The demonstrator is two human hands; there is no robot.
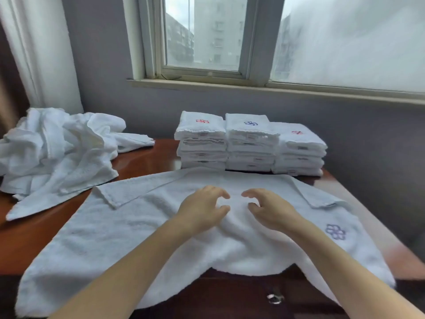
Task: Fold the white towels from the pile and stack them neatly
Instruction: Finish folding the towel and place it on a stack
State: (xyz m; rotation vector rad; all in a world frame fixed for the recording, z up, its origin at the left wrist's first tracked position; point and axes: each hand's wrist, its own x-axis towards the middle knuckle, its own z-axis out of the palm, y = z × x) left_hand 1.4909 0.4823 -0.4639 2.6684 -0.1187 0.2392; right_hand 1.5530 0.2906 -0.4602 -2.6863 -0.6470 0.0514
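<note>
Desk (142, 162) (reddish wood), towel (138, 226) spread, window (202, 35) behind

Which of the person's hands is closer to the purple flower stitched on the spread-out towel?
Right. The right hand sits just left of the purple flower; the left hand is farther left.

A glossy reddish-brown wooden counter (147, 157) stands against a grey wall (103, 77). Above it, a pale-framed window (202, 35) over a long sill (230, 85) shows apartment blocks (218, 31) in flat daylight. A white curtain (46, 54) hangs at left.
</note>
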